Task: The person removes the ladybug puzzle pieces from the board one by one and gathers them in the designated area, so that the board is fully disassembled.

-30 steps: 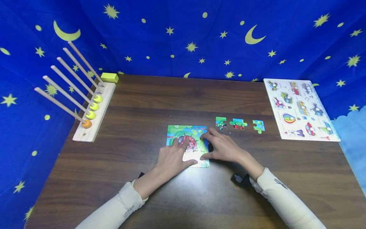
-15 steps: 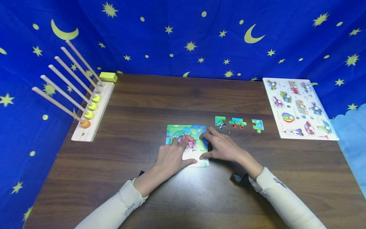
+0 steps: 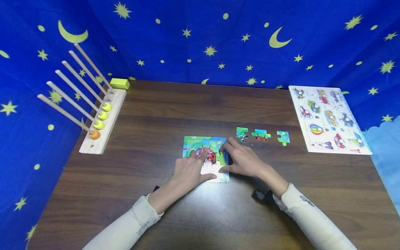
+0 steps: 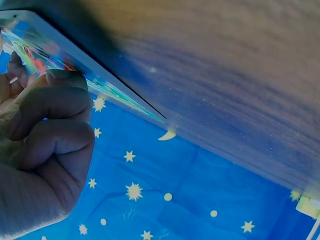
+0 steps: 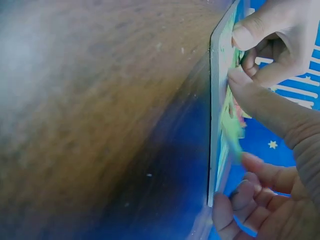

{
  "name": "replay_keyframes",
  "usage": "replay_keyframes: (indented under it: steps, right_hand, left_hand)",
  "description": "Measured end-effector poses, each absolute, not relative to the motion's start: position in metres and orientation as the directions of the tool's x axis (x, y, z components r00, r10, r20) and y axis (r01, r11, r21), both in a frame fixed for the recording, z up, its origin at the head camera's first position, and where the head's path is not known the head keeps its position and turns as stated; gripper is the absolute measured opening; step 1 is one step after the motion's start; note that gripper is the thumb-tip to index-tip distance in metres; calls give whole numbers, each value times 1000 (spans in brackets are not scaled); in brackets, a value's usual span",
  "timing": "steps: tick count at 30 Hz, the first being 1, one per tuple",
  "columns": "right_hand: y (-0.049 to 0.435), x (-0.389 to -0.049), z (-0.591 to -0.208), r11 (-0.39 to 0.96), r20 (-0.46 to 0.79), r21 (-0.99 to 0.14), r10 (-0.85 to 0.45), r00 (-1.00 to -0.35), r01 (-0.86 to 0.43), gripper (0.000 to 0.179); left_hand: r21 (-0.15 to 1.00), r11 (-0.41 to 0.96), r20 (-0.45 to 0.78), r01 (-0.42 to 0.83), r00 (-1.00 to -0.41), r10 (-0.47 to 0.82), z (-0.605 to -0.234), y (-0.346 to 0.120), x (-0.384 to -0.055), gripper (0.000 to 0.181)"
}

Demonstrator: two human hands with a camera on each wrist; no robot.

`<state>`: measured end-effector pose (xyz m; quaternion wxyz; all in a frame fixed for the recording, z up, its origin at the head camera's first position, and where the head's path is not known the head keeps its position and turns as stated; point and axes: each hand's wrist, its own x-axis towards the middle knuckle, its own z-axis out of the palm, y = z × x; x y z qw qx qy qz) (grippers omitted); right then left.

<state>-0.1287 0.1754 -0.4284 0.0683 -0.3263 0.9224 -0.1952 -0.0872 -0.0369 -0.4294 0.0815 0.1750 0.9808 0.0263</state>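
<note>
A square jigsaw puzzle [image 3: 195,141] with a red ladybug picture lies on the table, with a pale bare patch in its lower part. My left hand [image 3: 185,172] lies over its lower left, index and middle fingers reaching onto the ladybug and thumb near the front edge. In the left wrist view, its other fingers are bent. My right hand [image 3: 243,160] is at the puzzle's right side, fingers and thumb curved around a green puzzle piece [image 5: 231,132]. That piece looks tilted up and blurred in the right wrist view; the thumb's contact with it is unclear.
Behind my right hand lie a green corner piece [image 3: 242,133], a blue-and-red piece [image 3: 261,134] and a blue-green piece [image 3: 283,138]. A picture board [image 3: 328,119] sits at the right. At the left stand a pegged wooden base [image 3: 106,139] and a yellow block [image 3: 120,83].
Both hands stay nearly in place. The glare on the ladybug has lessened, and its red and black spots show more clearly. The view shifts slightly.
</note>
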Motion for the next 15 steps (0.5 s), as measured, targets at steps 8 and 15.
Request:
replay_keyframes:
  steps: [8, 15]
  right_hand:
    - [177, -130, -429, 702, 11, -415, -633, -774, -579, 53]
    - [181, -132, -430, 689, 15, -403, -653, -757, -603, 47]
  left_hand:
    - [71, 935, -134, 347, -926, 354, -430, -38, -86, 92]
    - [61, 933, -130, 354, -924, 359, -429, -38, -86, 94]
